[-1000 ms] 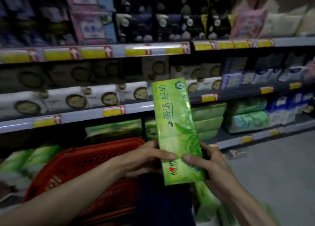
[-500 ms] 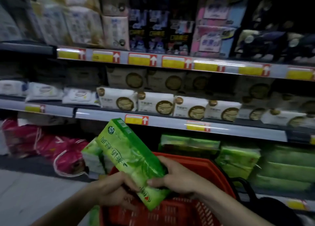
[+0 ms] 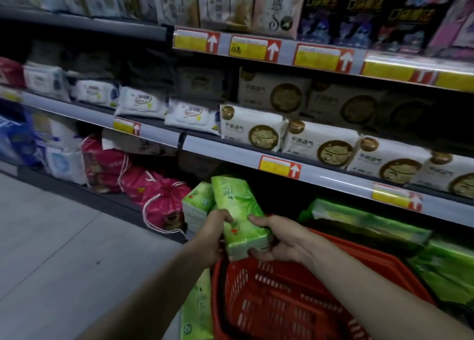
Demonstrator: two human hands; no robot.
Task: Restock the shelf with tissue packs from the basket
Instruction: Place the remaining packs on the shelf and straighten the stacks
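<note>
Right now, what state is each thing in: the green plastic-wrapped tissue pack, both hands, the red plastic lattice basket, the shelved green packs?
Green plastic-wrapped tissue pack: held in the air, tilted, far end raised.
Left hand: grips the pack's left side.
Right hand: grips the pack's near end, thumb on top.
Red plastic lattice basket: upright, no pack showing inside.
Shelved green tissue packs: lying flat, stacked.

We were in a shop aisle. Tiered metal shelves [image 3: 230, 154] carried yellow-and-red price labels [image 3: 279, 166] along their front edges. They were stocked with rows of identical white packs [image 3: 320, 147], green tissue packs [image 3: 369, 219] and pink drawstring bags [image 3: 164, 201]. A red shopping basket [image 3: 282, 301] was beside them, above a grey floor [image 3: 51, 237].
</note>
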